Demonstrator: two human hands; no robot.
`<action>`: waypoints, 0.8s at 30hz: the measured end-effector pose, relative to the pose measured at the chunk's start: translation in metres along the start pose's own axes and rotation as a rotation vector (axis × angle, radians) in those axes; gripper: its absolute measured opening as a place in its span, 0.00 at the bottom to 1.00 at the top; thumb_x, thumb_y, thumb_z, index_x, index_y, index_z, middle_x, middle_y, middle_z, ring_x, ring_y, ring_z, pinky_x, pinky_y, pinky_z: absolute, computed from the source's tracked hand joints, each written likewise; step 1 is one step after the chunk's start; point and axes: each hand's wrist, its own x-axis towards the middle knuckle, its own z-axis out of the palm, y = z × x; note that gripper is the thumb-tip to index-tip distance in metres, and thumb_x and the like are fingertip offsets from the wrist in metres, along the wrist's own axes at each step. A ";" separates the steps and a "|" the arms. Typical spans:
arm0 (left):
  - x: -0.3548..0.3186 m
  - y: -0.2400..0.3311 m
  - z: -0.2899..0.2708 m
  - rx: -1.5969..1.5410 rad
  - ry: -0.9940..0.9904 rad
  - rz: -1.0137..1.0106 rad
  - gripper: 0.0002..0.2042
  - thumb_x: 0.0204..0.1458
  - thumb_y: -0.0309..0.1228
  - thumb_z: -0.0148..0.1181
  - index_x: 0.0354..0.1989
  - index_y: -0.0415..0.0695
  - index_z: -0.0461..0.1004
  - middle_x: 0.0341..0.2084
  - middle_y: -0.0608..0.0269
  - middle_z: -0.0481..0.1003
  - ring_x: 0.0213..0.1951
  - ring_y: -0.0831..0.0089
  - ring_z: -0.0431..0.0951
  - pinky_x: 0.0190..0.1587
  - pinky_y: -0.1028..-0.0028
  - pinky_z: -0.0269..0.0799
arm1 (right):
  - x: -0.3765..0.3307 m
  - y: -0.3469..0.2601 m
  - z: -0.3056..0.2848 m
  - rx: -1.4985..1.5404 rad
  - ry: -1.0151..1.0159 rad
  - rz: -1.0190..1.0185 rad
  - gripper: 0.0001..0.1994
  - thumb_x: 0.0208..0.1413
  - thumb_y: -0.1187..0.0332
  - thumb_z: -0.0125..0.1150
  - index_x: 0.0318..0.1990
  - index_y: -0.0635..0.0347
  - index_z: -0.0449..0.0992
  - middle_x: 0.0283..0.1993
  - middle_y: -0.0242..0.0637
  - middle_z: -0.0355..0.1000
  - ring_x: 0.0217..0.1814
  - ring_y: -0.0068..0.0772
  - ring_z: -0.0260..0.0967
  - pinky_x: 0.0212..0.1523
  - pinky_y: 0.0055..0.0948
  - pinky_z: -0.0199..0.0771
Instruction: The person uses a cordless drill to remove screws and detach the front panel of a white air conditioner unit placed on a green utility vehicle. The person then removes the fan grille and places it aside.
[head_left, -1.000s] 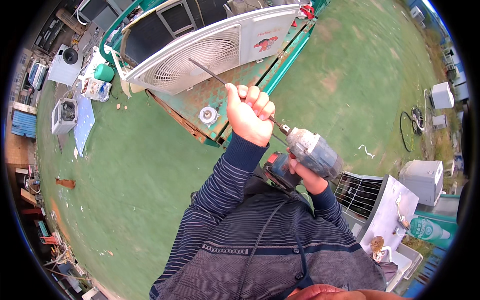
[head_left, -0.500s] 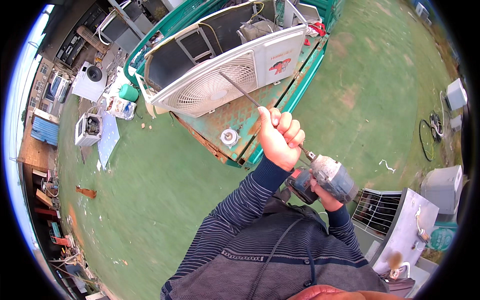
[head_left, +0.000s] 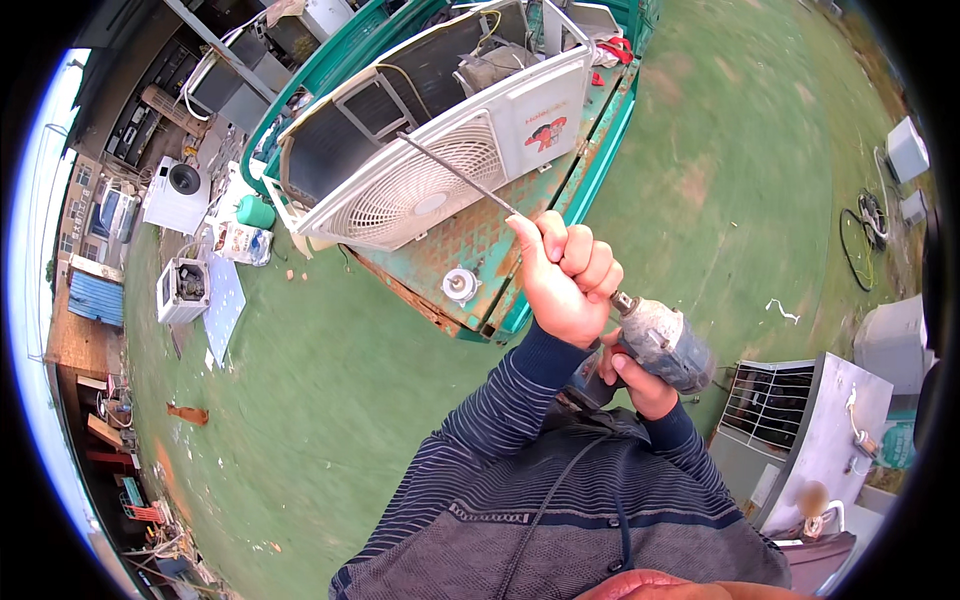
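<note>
My left hand (head_left: 570, 285) is closed around a long thin metal driver bit (head_left: 455, 170), thumb laid along it. The bit points up and left, its tip in front of an air conditioner outdoor unit's casing (head_left: 545, 95). A worn cordless impact driver (head_left: 668, 345) is gripped in my right hand (head_left: 648, 388). Its chuck touches or nearly touches the heel of my left hand, which hides the bit's rear end. On the rusty green truck bed (head_left: 400, 283) beside the casing sits a small round motor (head_left: 461, 286).
A white casing with a wire grille (head_left: 768, 400) stands at the right. A coil of cable (head_left: 868, 230) lies farther off. At the left are a washing machine (head_left: 178, 195), a stripped white unit (head_left: 183, 290) and a green container (head_left: 255, 212). A small brown animal (head_left: 187, 413) is on the green ground.
My left hand and the driver's chuck have come closer together, covering the stretch of bit between them. The driver's battery has turned out of sight. The view has shifted slightly.
</note>
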 end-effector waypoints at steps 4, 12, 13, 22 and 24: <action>0.001 0.009 -0.007 -0.035 0.030 -0.019 0.25 0.66 0.57 0.34 0.23 0.52 0.54 0.12 0.76 0.44 0.13 0.82 0.41 0.14 0.77 0.40 | 0.000 0.003 -0.005 -0.272 0.043 0.032 0.19 0.55 0.73 0.64 0.54 0.65 0.72 0.44 0.35 0.76 0.43 0.24 0.73 0.46 0.29 0.73; -0.003 0.014 -0.027 0.007 0.238 -0.027 0.24 0.65 0.59 0.36 0.24 0.54 0.54 0.13 0.76 0.46 0.13 0.82 0.43 0.14 0.77 0.41 | 0.001 0.027 0.007 -0.157 0.174 0.053 0.09 0.56 0.71 0.60 0.43 0.65 0.73 0.31 0.32 0.69 0.30 0.25 0.65 0.36 0.26 0.67; -0.006 0.015 -0.026 0.028 0.273 -0.019 0.25 0.64 0.60 0.37 0.24 0.54 0.53 0.13 0.76 0.45 0.13 0.82 0.43 0.14 0.77 0.39 | 0.001 0.029 0.009 -0.146 0.163 0.055 0.09 0.57 0.68 0.60 0.40 0.65 0.72 0.29 0.32 0.68 0.30 0.25 0.65 0.37 0.27 0.66; -0.013 0.029 -0.031 0.051 0.349 0.021 0.24 0.63 0.60 0.38 0.24 0.55 0.53 0.14 0.77 0.45 0.14 0.83 0.43 0.14 0.79 0.39 | 0.005 0.033 0.025 -0.125 0.029 0.036 0.27 0.61 0.70 0.56 0.66 0.68 0.58 0.29 0.32 0.63 0.30 0.23 0.61 0.38 0.29 0.66; -0.014 0.036 -0.028 0.061 0.333 0.044 0.24 0.63 0.61 0.38 0.24 0.55 0.53 0.14 0.78 0.45 0.14 0.83 0.43 0.14 0.79 0.39 | 0.007 0.038 0.027 -0.057 0.002 0.045 0.34 0.61 0.70 0.56 0.72 0.67 0.48 0.30 0.32 0.63 0.30 0.22 0.61 0.39 0.29 0.66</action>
